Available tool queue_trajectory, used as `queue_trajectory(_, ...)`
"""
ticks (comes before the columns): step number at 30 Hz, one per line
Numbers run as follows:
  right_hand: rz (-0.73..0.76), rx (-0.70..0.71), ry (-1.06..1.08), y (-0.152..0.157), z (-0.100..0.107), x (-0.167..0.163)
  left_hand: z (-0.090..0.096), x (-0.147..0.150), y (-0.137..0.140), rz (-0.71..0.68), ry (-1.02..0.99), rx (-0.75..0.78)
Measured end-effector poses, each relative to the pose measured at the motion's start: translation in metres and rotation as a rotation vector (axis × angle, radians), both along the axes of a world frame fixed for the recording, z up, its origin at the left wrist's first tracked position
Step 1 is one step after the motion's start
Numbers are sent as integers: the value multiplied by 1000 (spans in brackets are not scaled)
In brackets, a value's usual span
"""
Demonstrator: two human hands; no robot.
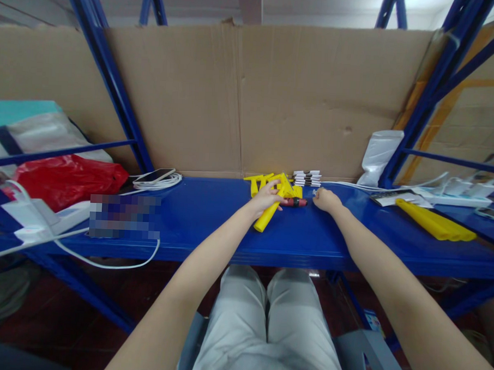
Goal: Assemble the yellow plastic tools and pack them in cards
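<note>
From the left hand (267,198), the blue surface (205,205) gives free passage at 9 o'clock, until the coiled white cable (170,181); from the right hand (327,200), at 3 o'clock, until the lying yellow tubes (437,221). At 12 o'clock the cardboard wall (181,100) blocks; between the hands, a dark red object (297,202) narrows the gap

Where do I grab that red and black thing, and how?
I'd pinch the red and black thing near its right end, coming from the right: it lies sideways on the blue table with that end uncovered, while the left hand crowds its other end.
</note>
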State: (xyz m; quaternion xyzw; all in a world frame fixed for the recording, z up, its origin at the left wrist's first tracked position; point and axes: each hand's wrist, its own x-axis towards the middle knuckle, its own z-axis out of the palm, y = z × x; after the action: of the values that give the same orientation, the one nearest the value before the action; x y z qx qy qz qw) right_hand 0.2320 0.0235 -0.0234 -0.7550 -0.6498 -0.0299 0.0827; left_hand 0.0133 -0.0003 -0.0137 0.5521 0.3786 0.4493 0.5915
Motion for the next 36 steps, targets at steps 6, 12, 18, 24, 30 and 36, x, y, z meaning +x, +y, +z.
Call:
queue_trajectory(6, 68, -6, -66, 7, -7, 4, -1, 0, 1, 0, 13, -26)
queue_trajectory(12, 113, 3, -102, 11, -9, 9, -1, -2, 2, -57, -4, -28)
queue_trajectory(18, 129, 7, -107, 10, -10, 9, -1, -3, 2, -87, 4, -30)
queue_trajectory(24, 149, 167, 154, 11, -10, 9, -1, -4, 0, -142, -11, -37)
queue_trajectory(30, 466, 505, 655, 15, -8, -4, -5, -4, 0, -248, -9, -44)
queue_trajectory(36, 687, 456, 909, 6, -6, -22, -10, -4, 5, -272, -3, -30)
